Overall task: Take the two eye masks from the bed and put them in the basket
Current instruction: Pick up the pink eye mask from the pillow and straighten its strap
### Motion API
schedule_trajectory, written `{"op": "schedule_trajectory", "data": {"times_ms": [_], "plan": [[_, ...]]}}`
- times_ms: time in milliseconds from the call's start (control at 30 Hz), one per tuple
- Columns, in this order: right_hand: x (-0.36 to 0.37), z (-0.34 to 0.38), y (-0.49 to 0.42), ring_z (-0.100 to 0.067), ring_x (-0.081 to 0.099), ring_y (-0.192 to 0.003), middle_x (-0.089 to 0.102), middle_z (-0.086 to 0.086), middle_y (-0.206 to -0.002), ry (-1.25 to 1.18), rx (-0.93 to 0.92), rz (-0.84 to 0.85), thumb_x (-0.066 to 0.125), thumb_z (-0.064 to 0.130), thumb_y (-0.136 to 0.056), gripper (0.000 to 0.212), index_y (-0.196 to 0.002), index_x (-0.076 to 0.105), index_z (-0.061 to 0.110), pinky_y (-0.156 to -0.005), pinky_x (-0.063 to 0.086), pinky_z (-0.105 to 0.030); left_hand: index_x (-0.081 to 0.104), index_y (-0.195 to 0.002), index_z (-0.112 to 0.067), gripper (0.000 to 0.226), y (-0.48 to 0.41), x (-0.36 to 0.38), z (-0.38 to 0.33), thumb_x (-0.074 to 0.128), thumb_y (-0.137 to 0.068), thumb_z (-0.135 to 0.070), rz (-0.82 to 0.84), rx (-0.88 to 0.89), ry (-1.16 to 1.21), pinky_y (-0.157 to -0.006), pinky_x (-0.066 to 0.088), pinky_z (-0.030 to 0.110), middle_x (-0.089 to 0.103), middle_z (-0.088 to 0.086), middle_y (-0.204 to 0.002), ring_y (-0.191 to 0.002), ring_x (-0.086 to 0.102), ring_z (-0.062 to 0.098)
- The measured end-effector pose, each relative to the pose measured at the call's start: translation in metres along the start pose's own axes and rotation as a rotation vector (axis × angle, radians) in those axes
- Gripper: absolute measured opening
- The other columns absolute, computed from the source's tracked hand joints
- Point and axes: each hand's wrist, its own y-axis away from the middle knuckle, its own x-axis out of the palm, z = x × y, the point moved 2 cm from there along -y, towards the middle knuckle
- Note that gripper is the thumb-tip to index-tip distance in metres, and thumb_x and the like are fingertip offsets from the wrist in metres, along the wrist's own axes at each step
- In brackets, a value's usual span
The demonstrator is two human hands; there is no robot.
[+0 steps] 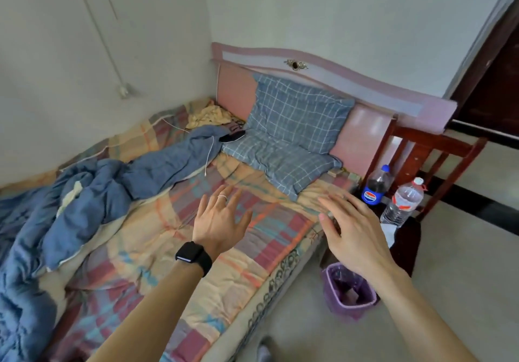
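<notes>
A dark eye mask (232,136) lies on the bed (157,238) at the left edge of the blue checked pillow (289,134), partly tucked against the blue blanket. I cannot make out a second mask. A purple basket (348,291) stands on the floor beside the bed, below my right forearm. My left hand (222,218), with a ring and a black watch on the wrist, hovers open over the patchwork sheet. My right hand (354,229) hovers open above the bed's right edge. Both hands hold nothing and are well short of the mask.
A crumpled blue blanket (92,193) covers the left of the bed, with a white cable (209,153) across it. A cola bottle (375,186) and a water bottle (404,203) stand on a dark wooden chair (438,148) beside the pink headboard (365,137).
</notes>
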Motion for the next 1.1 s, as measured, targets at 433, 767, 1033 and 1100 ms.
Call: {"op": "schedule_trajectory", "data": {"times_ms": [433,767,1033,1100], "plan": [[0.103,-0.074,-0.250,-0.027,0.037,-0.143,0.054,0.001,-0.147,0.026,0.114,0.236,0.023,0.052,-0.092,0.061,-0.140,0.052,0.030,-0.115,0.033,-0.050,0.032,-0.146,-0.031,0.057,-0.256,0.048,0.043,0.034,-0.095,-0.055,0.049,-0.059,0.027,-0.119,0.012,0.049,0.035,0.004,-0.155,-0.145,0.021,0.024],[0.264,-0.161,-0.439,-0.026,0.035,-0.144,0.051,0.001,-0.150,-0.032,0.022,0.453,0.031,0.048,-0.096,0.053,-0.142,0.050,0.028,-0.116,0.031,-0.049,0.036,-0.145,-0.029,0.056,-0.448,0.135,0.088,0.039,-0.094,-0.052,0.081,-0.185,-0.018,-0.118,0.018,0.051,0.037,0.003,-0.154,-0.145,0.025,0.024],[0.461,-0.258,-0.581,-0.024,0.032,-0.145,0.043,0.002,-0.155,0.006,-0.032,0.764,0.035,0.045,-0.101,0.051,-0.148,0.039,0.028,-0.118,0.029,-0.044,0.036,-0.143,-0.029,0.056,-0.599,0.269,0.142,0.039,-0.092,-0.053,0.309,-0.395,-0.079,-0.116,0.018,0.052,0.042,0.007,-0.151,-0.146,0.022,0.027],[0.519,-0.281,-0.601,-0.026,0.029,-0.146,0.038,0.000,-0.158,0.028,-0.021,0.855,0.034,0.045,-0.100,0.052,-0.149,0.037,0.027,-0.117,0.029,-0.046,0.036,-0.142,-0.030,0.056,-0.630,0.307,0.157,0.038,-0.092,-0.054,0.378,-0.407,-0.102,-0.116,0.019,0.053,0.038,0.007,-0.153,-0.146,0.021,0.028]]}}
